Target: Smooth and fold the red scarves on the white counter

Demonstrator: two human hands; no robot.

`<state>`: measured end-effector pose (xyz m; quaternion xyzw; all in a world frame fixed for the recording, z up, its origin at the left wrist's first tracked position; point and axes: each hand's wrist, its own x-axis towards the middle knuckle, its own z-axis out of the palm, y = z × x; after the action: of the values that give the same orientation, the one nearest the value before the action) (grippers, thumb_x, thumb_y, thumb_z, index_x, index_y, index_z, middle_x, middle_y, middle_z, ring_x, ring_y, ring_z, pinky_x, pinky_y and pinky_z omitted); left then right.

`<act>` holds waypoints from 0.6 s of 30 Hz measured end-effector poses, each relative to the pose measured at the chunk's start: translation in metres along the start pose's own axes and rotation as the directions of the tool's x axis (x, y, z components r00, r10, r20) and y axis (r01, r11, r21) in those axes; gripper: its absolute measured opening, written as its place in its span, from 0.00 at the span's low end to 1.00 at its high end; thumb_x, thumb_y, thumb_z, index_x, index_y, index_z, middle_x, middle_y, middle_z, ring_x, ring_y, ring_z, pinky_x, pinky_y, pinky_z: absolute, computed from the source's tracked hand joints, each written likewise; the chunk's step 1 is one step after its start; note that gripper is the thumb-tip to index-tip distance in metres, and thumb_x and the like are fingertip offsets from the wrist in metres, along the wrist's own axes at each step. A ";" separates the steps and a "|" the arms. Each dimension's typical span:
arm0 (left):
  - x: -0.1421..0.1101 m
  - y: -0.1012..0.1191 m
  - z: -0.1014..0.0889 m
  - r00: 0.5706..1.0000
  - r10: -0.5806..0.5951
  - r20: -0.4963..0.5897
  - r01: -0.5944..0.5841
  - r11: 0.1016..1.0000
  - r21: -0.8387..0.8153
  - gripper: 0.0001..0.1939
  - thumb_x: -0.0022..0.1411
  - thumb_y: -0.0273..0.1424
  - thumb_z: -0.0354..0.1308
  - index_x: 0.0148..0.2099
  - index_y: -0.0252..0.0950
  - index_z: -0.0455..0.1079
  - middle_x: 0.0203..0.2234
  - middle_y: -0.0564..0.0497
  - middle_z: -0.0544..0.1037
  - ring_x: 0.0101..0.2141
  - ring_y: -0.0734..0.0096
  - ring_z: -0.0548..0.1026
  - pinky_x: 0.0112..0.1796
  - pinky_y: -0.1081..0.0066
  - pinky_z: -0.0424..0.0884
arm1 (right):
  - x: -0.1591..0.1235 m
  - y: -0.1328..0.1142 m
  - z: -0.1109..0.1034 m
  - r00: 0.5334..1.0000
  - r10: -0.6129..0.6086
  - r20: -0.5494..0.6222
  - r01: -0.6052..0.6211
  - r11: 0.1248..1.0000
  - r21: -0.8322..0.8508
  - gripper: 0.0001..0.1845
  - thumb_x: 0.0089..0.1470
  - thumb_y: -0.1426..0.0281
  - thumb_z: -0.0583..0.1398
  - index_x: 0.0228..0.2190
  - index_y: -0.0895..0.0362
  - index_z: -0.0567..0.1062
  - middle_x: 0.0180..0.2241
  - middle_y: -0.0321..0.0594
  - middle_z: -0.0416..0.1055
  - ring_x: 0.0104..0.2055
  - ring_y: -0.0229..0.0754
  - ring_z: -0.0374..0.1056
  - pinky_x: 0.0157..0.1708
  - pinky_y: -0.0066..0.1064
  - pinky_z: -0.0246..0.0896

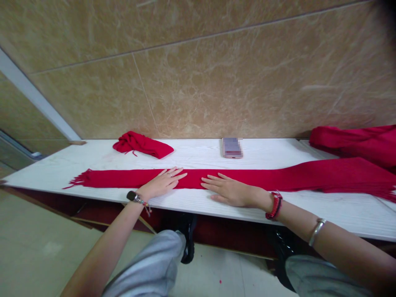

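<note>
A long red scarf with fringed ends lies stretched across the white tabletop. Its left part is a narrow, smooth strip, while toward the right it widens and looks less even. My left hand rests flat on the strip, fingers spread and pointing right. Facing it, my right hand also lies flat, its fingertips on the scarf and its palm partly over the near edge. A short stretch of red cloth shows between the two hands. Neither hand grips anything.
Behind the scarf, a crumpled red cloth lies at the back left. A phone sits near the tiled wall. More red fabric is heaped at the far right. Open dark red shelving shows below the tabletop's front edge.
</note>
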<state>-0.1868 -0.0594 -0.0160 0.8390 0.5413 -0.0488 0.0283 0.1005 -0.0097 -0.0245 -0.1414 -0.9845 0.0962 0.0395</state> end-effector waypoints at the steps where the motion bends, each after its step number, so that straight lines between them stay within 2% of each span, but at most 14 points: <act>1: 0.001 0.003 -0.001 1.000 -0.011 -0.002 0.011 1.000 0.010 0.22 0.68 0.34 0.35 0.63 0.48 0.46 0.63 0.54 0.45 0.62 0.67 0.41 0.57 0.58 0.41 | 0.003 -0.001 -0.002 1.000 0.009 -0.004 -0.009 1.000 0.001 0.29 0.61 0.57 0.42 0.59 0.57 0.51 0.62 0.44 0.46 0.63 0.46 0.38 0.60 0.47 0.36; 6: 0.008 0.017 -0.001 0.998 -0.022 -0.055 0.024 0.999 0.040 0.24 0.67 0.35 0.35 0.64 0.40 0.44 0.63 0.50 0.46 0.62 0.68 0.42 0.58 0.58 0.41 | 0.028 0.000 0.000 0.988 0.065 -0.142 -0.073 0.996 -0.051 0.30 0.61 0.57 0.42 0.59 0.59 0.52 0.61 0.48 0.46 0.63 0.50 0.39 0.59 0.51 0.38; 10: 0.006 0.014 0.004 0.998 -0.059 0.005 0.059 0.998 0.027 0.25 0.67 0.36 0.33 0.65 0.39 0.42 0.63 0.49 0.45 0.62 0.68 0.41 0.57 0.60 0.43 | 0.035 0.004 0.012 0.991 0.090 -0.101 -0.099 0.991 -0.091 0.31 0.60 0.57 0.42 0.59 0.61 0.53 0.61 0.50 0.47 0.63 0.52 0.41 0.58 0.52 0.40; 15: -0.023 -0.020 0.009 0.971 -0.238 0.004 0.238 0.971 0.010 0.26 0.67 0.38 0.32 0.65 0.39 0.41 0.63 0.49 0.44 0.62 0.66 0.42 0.57 0.58 0.44 | 0.027 0.008 0.022 0.984 0.072 -0.161 -0.092 0.988 -0.124 0.29 0.61 0.59 0.41 0.59 0.61 0.52 0.61 0.49 0.48 0.62 0.51 0.42 0.58 0.51 0.42; 18: -0.050 -0.052 0.012 0.922 -0.388 0.015 0.388 0.922 0.009 0.27 0.66 0.38 0.31 0.65 0.39 0.41 0.63 0.48 0.44 0.61 0.61 0.43 0.55 0.54 0.47 | 0.022 0.010 0.025 0.979 0.058 -0.197 -0.084 0.988 -0.126 0.29 0.61 0.58 0.41 0.59 0.59 0.53 0.60 0.49 0.49 0.63 0.49 0.42 0.58 0.49 0.41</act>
<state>-0.2555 -0.0845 -0.0217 0.7149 0.6962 -0.0617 0.0201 0.0796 0.0016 -0.0497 -0.1875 -0.9746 0.0171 0.1216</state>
